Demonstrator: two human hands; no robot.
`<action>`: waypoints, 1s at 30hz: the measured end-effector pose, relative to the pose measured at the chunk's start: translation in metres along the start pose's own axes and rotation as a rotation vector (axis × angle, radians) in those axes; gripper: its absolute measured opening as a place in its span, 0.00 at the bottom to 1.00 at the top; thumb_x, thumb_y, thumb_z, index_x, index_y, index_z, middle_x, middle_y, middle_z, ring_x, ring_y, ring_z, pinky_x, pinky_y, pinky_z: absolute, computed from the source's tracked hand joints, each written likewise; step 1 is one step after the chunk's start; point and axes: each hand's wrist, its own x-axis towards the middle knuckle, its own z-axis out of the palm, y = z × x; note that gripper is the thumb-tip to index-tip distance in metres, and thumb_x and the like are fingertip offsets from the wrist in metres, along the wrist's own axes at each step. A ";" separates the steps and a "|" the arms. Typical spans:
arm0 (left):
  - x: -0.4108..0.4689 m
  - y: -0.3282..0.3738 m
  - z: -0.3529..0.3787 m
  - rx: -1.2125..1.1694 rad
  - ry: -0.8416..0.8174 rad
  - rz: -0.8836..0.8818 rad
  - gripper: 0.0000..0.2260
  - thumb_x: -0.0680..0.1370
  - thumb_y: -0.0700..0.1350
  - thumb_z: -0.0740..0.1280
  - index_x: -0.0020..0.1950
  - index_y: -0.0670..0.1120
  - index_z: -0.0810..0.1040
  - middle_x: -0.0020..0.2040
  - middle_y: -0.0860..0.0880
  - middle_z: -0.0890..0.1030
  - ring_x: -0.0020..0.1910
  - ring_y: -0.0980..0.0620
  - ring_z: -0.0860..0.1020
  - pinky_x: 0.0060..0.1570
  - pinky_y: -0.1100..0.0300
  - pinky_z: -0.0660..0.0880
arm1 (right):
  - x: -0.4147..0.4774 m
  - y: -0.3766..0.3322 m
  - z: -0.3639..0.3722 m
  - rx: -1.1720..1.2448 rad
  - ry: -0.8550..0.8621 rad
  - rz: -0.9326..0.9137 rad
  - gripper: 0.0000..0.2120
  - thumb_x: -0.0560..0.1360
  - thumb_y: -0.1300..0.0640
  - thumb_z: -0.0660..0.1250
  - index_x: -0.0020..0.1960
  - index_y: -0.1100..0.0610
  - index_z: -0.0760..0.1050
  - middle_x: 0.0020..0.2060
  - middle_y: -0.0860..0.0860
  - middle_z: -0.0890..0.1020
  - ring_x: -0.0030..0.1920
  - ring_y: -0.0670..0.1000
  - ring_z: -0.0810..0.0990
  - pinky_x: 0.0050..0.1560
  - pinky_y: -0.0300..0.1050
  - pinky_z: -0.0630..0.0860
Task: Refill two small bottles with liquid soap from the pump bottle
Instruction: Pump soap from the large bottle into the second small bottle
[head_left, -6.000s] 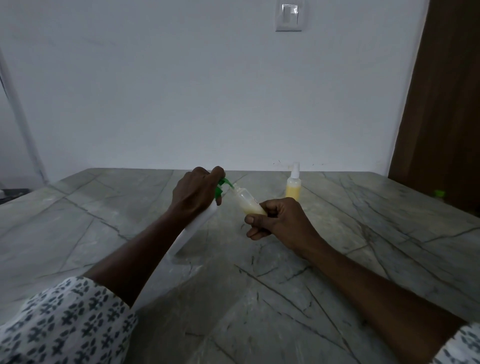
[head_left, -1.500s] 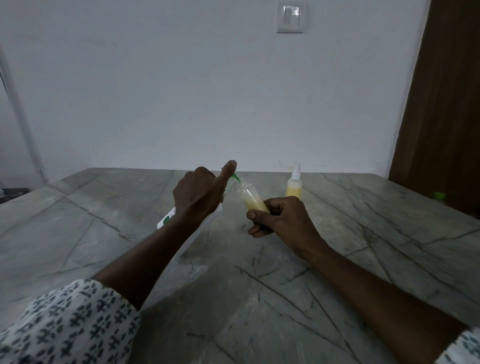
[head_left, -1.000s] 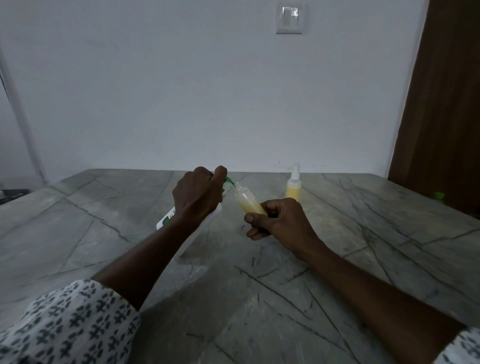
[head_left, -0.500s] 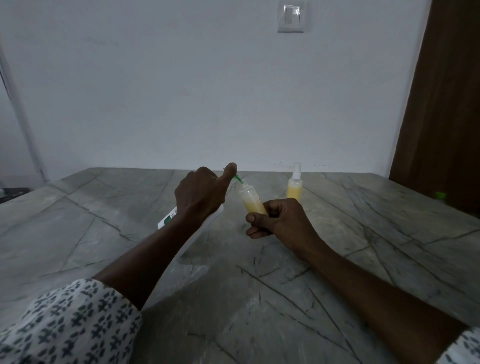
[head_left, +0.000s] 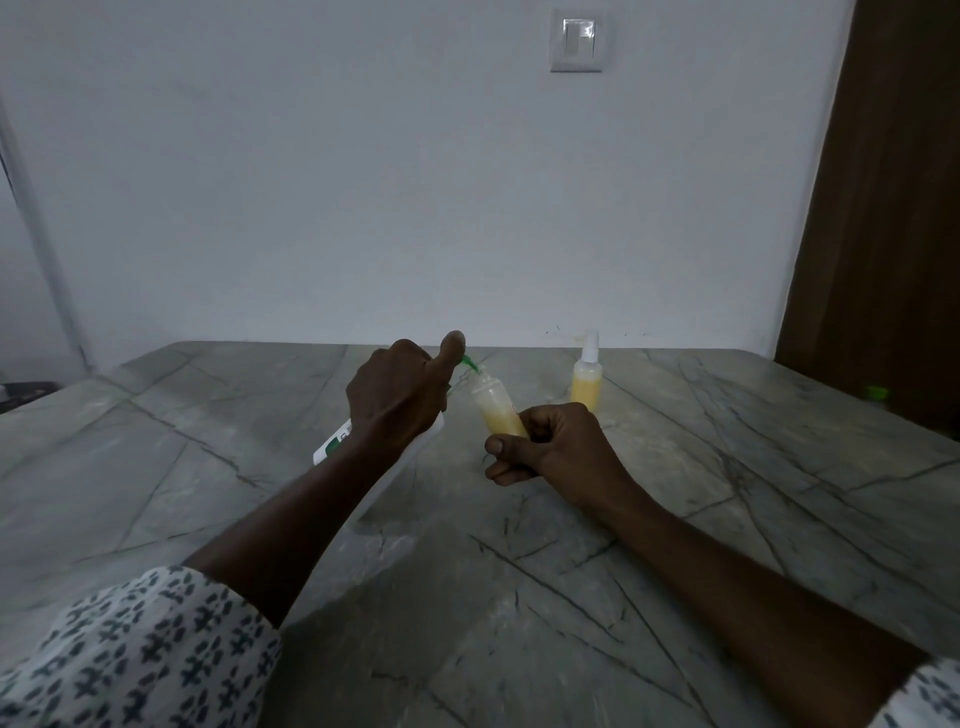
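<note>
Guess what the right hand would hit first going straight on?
Likely the green spout of the pump bottle in the left hand; the right hand's small bottle seems to touch it.

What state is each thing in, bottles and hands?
held small bottle: uncapped, tilted, partly full of yellow soap.
pump bottle: tilted, green spout at held small bottle's mouth.
standing small bottle: upright on table, capped, yellow soap inside.
left hand: grips pump bottle, thumb raised.
right hand: grips held small bottle.

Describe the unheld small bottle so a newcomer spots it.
On the marble table, look to the far edge below the light switch. The standing bottle is upright and white-capped; the other small bottle is tilted, uncapped, in the right hand.
</note>
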 end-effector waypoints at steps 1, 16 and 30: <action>0.001 0.000 0.001 -0.001 -0.001 -0.003 0.35 0.76 0.68 0.51 0.26 0.44 0.81 0.30 0.49 0.82 0.34 0.49 0.79 0.44 0.54 0.71 | 0.000 0.000 -0.001 -0.001 0.002 -0.003 0.11 0.71 0.61 0.75 0.50 0.66 0.81 0.39 0.61 0.86 0.40 0.61 0.87 0.48 0.61 0.83; 0.000 0.002 -0.003 -0.004 -0.009 -0.029 0.25 0.71 0.58 0.52 0.29 0.44 0.80 0.33 0.47 0.82 0.38 0.44 0.79 0.48 0.49 0.77 | -0.002 0.001 0.000 -0.018 -0.005 -0.007 0.11 0.71 0.62 0.75 0.51 0.67 0.81 0.38 0.61 0.86 0.39 0.61 0.87 0.47 0.59 0.83; 0.001 0.001 0.001 -0.019 -0.031 -0.031 0.34 0.73 0.69 0.53 0.24 0.44 0.80 0.28 0.50 0.82 0.33 0.50 0.79 0.43 0.54 0.73 | -0.001 -0.001 -0.001 0.002 0.008 -0.003 0.11 0.72 0.62 0.75 0.50 0.67 0.81 0.38 0.62 0.86 0.39 0.61 0.87 0.45 0.54 0.84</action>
